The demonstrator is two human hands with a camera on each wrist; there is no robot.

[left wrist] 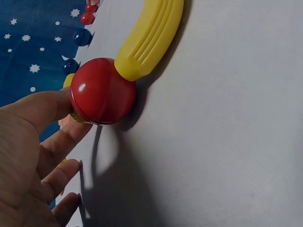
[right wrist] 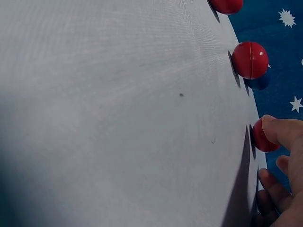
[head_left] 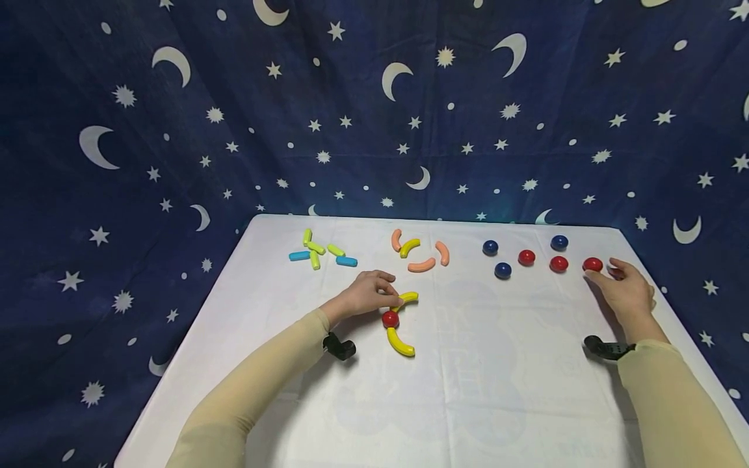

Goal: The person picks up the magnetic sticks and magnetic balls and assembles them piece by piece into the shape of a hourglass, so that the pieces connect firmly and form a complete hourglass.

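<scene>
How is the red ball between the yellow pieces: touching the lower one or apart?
Touching: no gap shows between the red ball and the lower yellow piece.

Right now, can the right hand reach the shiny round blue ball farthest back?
Probably yes: the right hand is near that blue ball. Shiny round red balls sit partly in the way, but it could likely reach over.

Glossy red ball point(head_left: 390, 319) between upper rod point(head_left: 409, 297) and lower rod point(head_left: 400, 342), both curved, yellow; second red ball point(head_left: 592, 264) well to right.
</scene>
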